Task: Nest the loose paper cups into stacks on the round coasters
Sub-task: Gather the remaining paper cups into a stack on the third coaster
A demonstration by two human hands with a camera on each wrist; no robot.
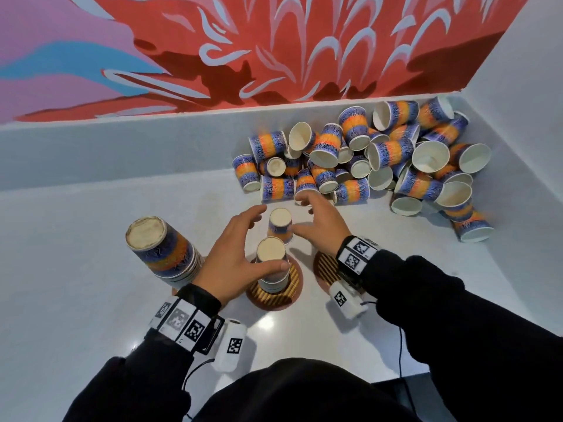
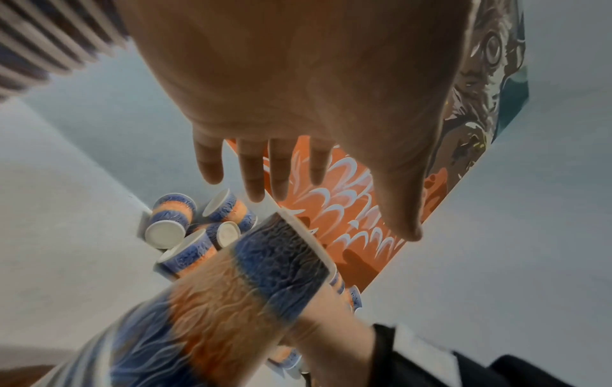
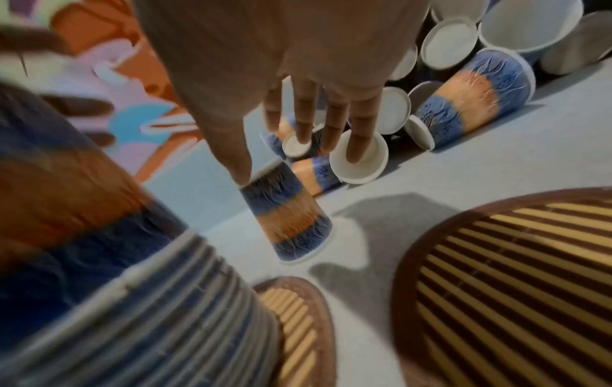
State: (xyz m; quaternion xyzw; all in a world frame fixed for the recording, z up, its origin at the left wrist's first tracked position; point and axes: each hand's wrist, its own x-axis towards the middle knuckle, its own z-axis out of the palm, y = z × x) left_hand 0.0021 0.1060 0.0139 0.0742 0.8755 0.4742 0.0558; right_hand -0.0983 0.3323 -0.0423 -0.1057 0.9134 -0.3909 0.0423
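Blue and orange paper cups lie in a big pile [image 1: 374,159] at the upper right of the head view, tipped every which way on the white table [image 1: 76,239]. One single cup [image 1: 279,225] stands alone, upside down, in the middle of the view. Its long line runs straight up and down, with the wide mouth on the table and the small bottom facing up.

The left hand [image 1: 234,263] is open, fingers spread, and its thumb lies across the side of the middle stack [image 1: 272,266], which sits on a round striped coaster [image 1: 293,281]. The right hand [image 1: 320,222] is open too, fingers loose, just beside the single cup. I cannot tell if it touches it. A taller stack [image 1: 164,248] stands at the left. Another coaster [image 1: 327,266] at the right holds no cups.

The stacks are tall and thin. A bump from a wrist could knock one over. A quick grab could also squash the soft cup or push it into the pile.
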